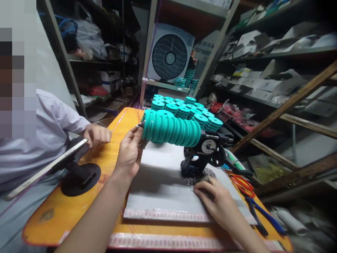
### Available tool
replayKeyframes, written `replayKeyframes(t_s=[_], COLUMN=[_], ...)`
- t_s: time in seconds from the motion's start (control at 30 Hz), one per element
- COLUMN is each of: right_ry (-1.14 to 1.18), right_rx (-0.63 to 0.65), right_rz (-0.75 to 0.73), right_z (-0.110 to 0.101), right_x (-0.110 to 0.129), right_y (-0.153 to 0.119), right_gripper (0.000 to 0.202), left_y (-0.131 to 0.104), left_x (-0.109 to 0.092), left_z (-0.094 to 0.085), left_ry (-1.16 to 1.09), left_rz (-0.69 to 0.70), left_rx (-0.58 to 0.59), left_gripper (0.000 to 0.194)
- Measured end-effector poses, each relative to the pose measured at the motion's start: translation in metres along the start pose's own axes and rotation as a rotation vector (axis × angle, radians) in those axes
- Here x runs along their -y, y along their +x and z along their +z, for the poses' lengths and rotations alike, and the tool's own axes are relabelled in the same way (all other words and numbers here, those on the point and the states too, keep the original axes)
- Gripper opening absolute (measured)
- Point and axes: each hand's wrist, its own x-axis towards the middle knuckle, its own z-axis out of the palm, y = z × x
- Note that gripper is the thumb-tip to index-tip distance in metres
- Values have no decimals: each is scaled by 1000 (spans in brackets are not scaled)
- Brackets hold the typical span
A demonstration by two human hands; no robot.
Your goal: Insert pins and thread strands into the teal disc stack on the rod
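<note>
A row of teal spools sits side by side on a shaft that sticks out from a black hand-cranked winder. My left hand is at the row's left end, its thumb and fingers closed around the dark tip of the shaft. Lower right, my right hand reaches down to a pile of small silver metal pieces on a white board. Its fingertips are pinched together at the pile's edge; whatever they hold is too small to make out.
Stacks of teal spools stand behind the winder. Blue-handled pliers and an orange-handled tool lie at right on the yellow table. A phone on a stand and another person's hand are at left. Shelves surround a box fan.
</note>
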Motion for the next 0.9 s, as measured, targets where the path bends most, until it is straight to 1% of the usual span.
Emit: replayKeyframes(t_s=[0.13, 0.23, 0.4, 0.53, 0.63, 0.7, 0.9], right_ry=[12, 64, 93, 104, 89, 97, 64], right_rx=[18, 23, -6, 8, 46, 55, -62], right_rz=[-28, -31, -40, -9, 21, 10, -89], right_z=[1, 3, 5, 2, 1, 3, 13], right_x=[5, 2, -2, 4, 9, 11, 12], right_y=[0, 1, 1, -3, -5, -7, -8], right_gripper=[16, 16, 19, 22, 20, 18, 17], left_y=[0, -1, -1, -1, -1, -1, 0], left_x=[-1, -2, -1, -2, -2, -2, -2], left_z=[1, 1, 0, 0, 1, 0, 1], left_ry=[-8, -7, -28, -19, -14, -11, -11], left_rz=[-3, -10, -15, -17, -20, -22, -18], left_rx=[-1, -7, -22, -29, -26, -24, -26], left_gripper=[20, 19, 17, 17, 18, 19, 19])
